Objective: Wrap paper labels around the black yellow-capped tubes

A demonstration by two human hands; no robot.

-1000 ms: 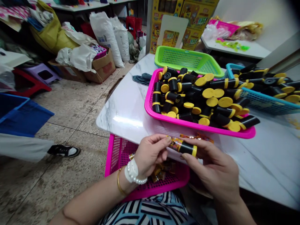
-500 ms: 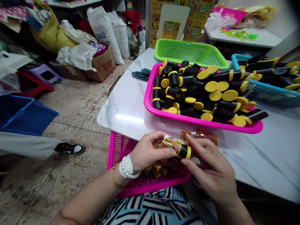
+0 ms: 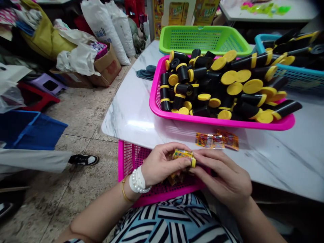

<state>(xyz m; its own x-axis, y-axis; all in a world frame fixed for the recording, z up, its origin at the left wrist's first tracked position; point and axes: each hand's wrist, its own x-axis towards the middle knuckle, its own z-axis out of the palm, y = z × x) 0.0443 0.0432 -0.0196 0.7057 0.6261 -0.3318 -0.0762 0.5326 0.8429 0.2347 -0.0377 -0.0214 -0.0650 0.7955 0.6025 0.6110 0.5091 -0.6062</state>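
Observation:
My left hand [image 3: 160, 165], with a pearl bracelet at its wrist, is closed around a small black canister with a yellow cap [image 3: 182, 154], which wears a clear printed yellow wrapper. The thumb and fingers of my right hand [image 3: 225, 179] pinch the canister's yellow-capped end. Both hands are in front of the table edge, above a lower pink basket [image 3: 122, 162] with several wrapped pieces inside, partly hidden by the left hand. On the table just beyond my fingers lie flat orange printed wrappers [image 3: 217, 140]. Behind them a pink basket [image 3: 222, 124] is heaped with black, yellow-capped canisters.
A green basket [image 3: 205, 50] and a blue basket [image 3: 301, 72] of canisters stand farther back on the marble-patterned table [image 3: 126, 118]. A dark cloth [image 3: 146, 72] lies at left. On the floor are a blue bin [image 3: 48, 131], a carton [image 3: 108, 67] and a person's shoe [image 3: 86, 159].
The printed wrapper has slid along the canister toward its yellow cap, covering the black part. My right hand has drawn closer to my left. The view has tilted downward.

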